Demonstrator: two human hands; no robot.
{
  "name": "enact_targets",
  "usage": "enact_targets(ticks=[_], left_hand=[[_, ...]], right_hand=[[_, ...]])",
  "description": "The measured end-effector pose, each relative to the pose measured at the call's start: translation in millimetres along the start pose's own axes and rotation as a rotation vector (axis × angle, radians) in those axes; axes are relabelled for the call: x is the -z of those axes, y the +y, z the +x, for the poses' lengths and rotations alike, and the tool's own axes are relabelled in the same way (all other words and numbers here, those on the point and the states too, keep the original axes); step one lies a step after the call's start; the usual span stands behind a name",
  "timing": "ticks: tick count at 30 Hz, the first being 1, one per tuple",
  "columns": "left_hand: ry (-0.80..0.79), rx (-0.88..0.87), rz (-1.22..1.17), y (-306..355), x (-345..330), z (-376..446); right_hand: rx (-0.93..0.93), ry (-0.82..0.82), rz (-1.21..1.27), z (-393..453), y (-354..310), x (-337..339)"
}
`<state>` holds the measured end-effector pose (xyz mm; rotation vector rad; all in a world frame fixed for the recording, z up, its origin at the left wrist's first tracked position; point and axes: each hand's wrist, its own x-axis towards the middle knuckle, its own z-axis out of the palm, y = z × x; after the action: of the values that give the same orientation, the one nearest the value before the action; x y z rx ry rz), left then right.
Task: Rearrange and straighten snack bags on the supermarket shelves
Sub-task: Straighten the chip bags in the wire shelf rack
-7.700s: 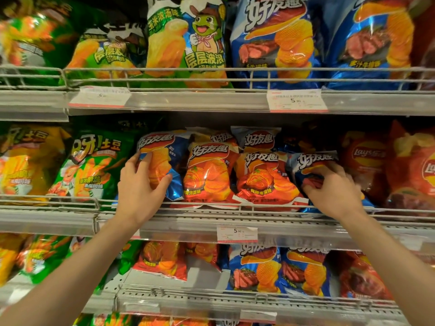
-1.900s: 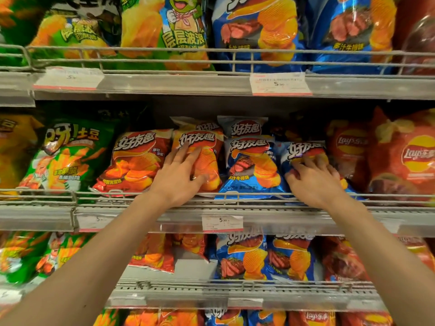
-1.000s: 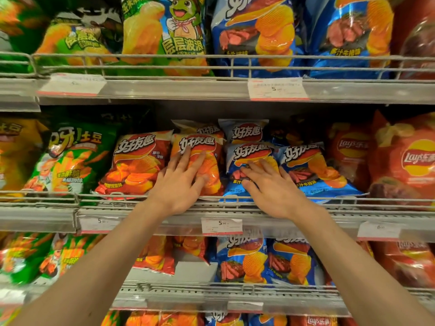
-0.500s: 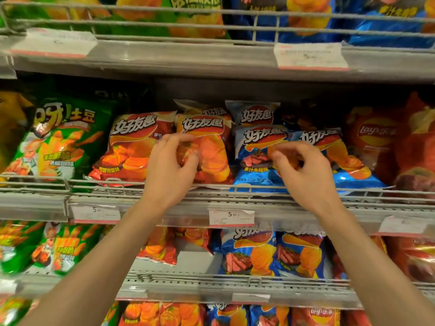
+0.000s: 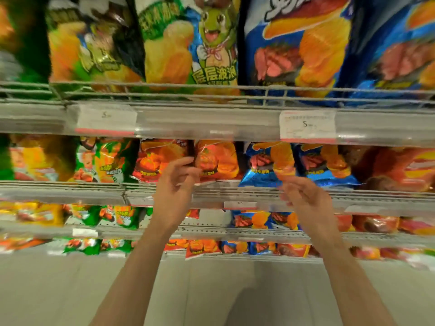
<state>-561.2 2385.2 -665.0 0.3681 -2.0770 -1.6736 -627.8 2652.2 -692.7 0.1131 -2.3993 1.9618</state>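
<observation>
Behind the upper shelf edge (image 5: 211, 124), the tops of the red snack bags (image 5: 188, 158) and blue snack bags (image 5: 294, 163) are hidden, and everything is blurred. Nothing is held: the left hand (image 5: 175, 184) is raised with loosely curled fingers before the red bags, contact unclear, and the right hand (image 5: 306, 198) hangs relaxed before the middle shelf rail (image 5: 235, 192).

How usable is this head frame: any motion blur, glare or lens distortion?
Head view: motion blur smears the left hand, the right hand and most bag print; price tags are unreadable. Glare streaks the clear shelf strip. Wide-angle bowing curves the wire rails. Lighting is even.
</observation>
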Motion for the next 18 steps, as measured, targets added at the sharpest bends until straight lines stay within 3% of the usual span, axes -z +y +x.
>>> enact_targets(ticks=[5, 13, 18], left_hand=[[0.029, 0.228, -0.055, 73, 34, -41], [0.034, 0.454, -0.107, 179, 104, -79], [-0.021, 0.511, -0.136, 207, 146, -77]], right_hand=[[-0.278, -0.007, 0.026, -41, -55, 22], [-0.547, 0.008, 0.134, -98, -175, 34], [-0.53, 0.057, 0.154, -119, -220, 18]])
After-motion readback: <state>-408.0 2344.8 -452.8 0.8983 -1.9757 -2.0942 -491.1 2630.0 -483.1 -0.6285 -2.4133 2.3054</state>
